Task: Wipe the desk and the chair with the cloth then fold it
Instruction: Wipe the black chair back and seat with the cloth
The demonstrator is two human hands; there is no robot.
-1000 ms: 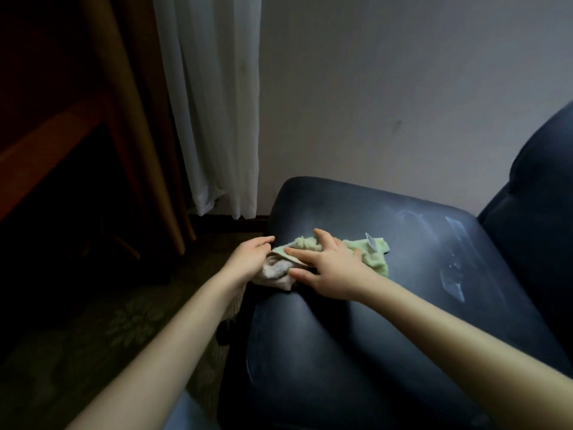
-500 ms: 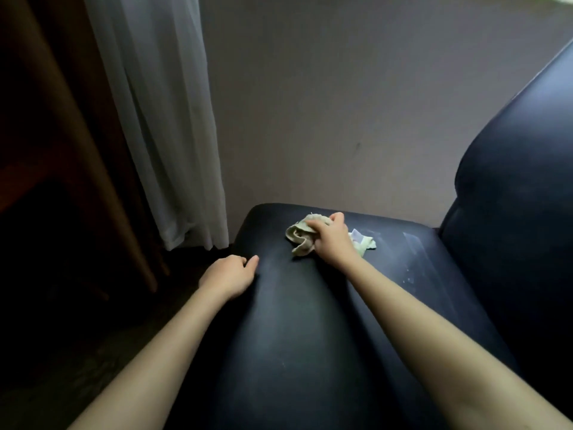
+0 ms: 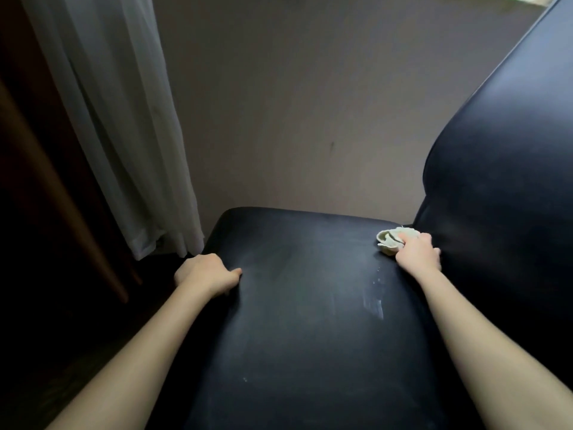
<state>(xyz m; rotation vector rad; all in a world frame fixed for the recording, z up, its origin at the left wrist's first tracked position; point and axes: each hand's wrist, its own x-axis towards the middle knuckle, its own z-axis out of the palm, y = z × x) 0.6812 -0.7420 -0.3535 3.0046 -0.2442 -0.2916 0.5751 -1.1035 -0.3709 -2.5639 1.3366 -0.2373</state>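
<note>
A dark blue padded chair fills the lower view, its seat (image 3: 310, 305) in front of me and its backrest (image 3: 502, 156) rising at the right. My right hand (image 3: 417, 252) presses a bunched pale green cloth (image 3: 391, 240) onto the seat, right where the seat meets the backrest. My left hand (image 3: 206, 274) rests curled on the seat's left edge with its thumb on the top surface; it holds nothing loose. Whitish streaks (image 3: 373, 305) show on the seat near the right side. The desk is only a dark shape at the far left.
A white sheer curtain (image 3: 124, 135) hangs at the left, its hem just behind the seat's far left corner. A plain beige wall (image 3: 310, 103) stands behind the chair. A wooden leg (image 3: 62, 197) slants down through the dark area at the left.
My left hand let go of the cloth and moved to the seat's left edge. My right hand slid the bunched cloth from the seat's far left across to the backrest.
</note>
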